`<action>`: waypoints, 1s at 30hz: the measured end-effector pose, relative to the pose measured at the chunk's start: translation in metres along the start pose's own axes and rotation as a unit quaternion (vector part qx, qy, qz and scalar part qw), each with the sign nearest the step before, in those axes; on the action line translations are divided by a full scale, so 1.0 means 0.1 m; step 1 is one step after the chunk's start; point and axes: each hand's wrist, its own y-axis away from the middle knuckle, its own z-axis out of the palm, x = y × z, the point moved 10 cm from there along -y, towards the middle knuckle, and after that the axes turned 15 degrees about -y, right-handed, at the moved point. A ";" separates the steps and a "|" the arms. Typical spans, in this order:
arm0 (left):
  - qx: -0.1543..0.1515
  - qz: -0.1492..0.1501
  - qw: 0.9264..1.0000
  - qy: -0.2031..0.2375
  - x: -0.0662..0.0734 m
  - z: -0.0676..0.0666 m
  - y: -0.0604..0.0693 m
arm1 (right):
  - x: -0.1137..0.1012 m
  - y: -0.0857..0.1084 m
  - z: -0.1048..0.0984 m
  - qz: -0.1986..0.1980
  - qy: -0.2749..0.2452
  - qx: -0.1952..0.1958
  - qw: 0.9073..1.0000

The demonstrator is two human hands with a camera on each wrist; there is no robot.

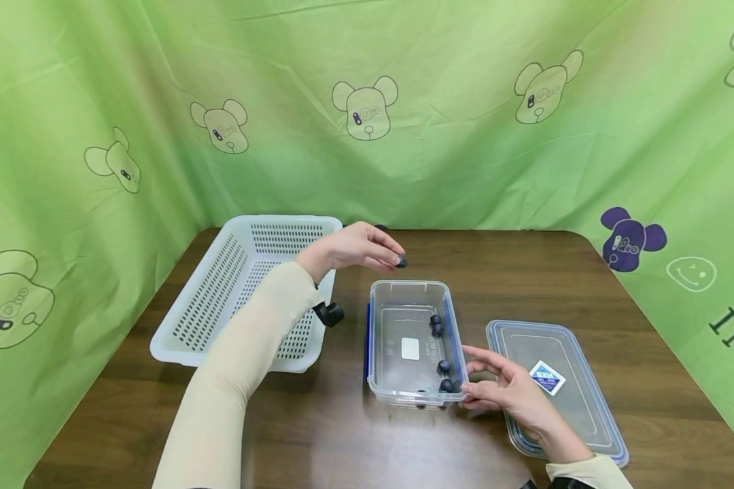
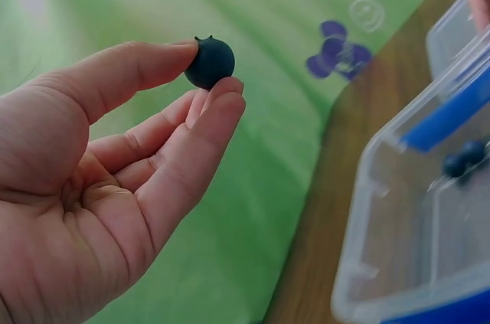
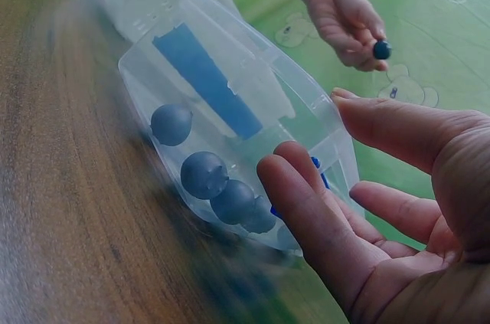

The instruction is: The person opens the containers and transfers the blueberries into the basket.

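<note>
Pinching one berry between thumb and fingertips, the left hand was found near the far end of the box; its exact height over the rim could not be told. The box's long axis ran from near to far, its open top on the near side of the berry. The right hand, closer to the box, touched its near right corner, fingers parted and nothing pinched. Loose berries lay inside, along the right wall. The wooden table bore a basket at left and a lid at right; green cloth hung behind.
</note>
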 end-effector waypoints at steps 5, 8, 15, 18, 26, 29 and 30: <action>0.041 0.006 0.999 0.030 -0.13 -0.38 0.14 | 0.00 -0.01 -0.01 0.001 0.003 0.007 1.000; 0.065 -0.001 0.997 0.039 -0.28 -0.60 0.23 | 0.01 -0.02 -0.01 0.001 0.002 0.005 1.000; 0.114 -0.039 0.991 0.058 -0.70 -1.00 0.45 | 0.01 -0.01 -0.01 0.002 0.003 0.006 1.000; 0.128 -0.059 0.988 0.060 -0.89 -1.10 0.51 | 0.00 0.00 -0.02 0.003 0.007 0.013 1.000; 0.133 -0.109 0.985 0.035 -1.43 -1.28 0.66 | -0.01 0.01 0.00 0.003 0.004 0.004 1.000; 0.126 -0.129 0.984 0.012 -1.61 -1.34 0.76 | -0.01 0.01 0.00 0.002 0.002 0.002 1.000; 0.122 -0.135 0.983 0.006 -1.66 -1.35 0.80 | -0.01 0.01 0.00 0.002 0.002 0.002 1.000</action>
